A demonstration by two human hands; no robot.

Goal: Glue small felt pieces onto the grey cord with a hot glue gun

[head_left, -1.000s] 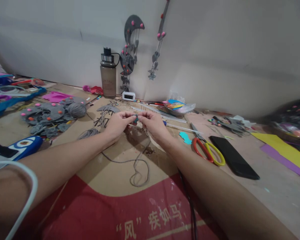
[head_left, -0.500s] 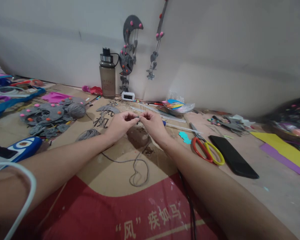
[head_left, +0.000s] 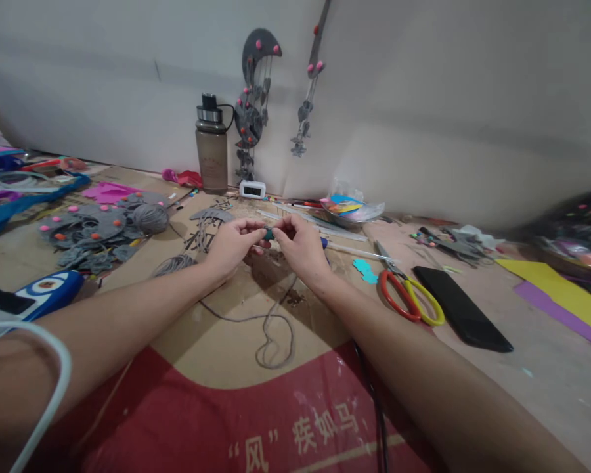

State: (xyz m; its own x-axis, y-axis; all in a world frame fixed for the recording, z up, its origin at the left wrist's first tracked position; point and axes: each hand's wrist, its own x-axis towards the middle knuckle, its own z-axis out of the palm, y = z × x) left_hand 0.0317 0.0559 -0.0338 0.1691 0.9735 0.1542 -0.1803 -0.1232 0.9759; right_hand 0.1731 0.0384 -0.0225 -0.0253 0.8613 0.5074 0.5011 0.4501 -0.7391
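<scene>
The person's left hand (head_left: 239,244) and right hand (head_left: 298,243) meet above the far half of the cardboard sheet (head_left: 217,364), well in from its red, printed near part. Thumb and forefinger of each are pinched on a small teal piece (head_left: 268,232), held up between them. The fingertips cover most of it, so whether a strand is gripped along with it cannot be told.

The likeliest mishap is a slip: with so little of the piece showing past the fingers, a slight roll of either thumb could drop it onto the stained patch below, or bend it if the two hands pull unevenly.

The grey yarn (head_left: 291,335) is the second worry. It runs from beside the left forearm, curls into a slack loop on the bare cardboard, then rises toward the right wrist. A forearm dragged back toward the near edge could catch that loop and tighten it into a knot, or tug the grey yarn ball (head_left: 175,264) lying just past the left forearm.

Toward the table's right edge, the scissors (head_left: 408,289) lie beside the phone (head_left: 460,305), blades pointing at the far edge near a cyan cutout (head_left: 365,270). A careless sideways sweep of the right arm could knock the handles and shift all three.
</scene>
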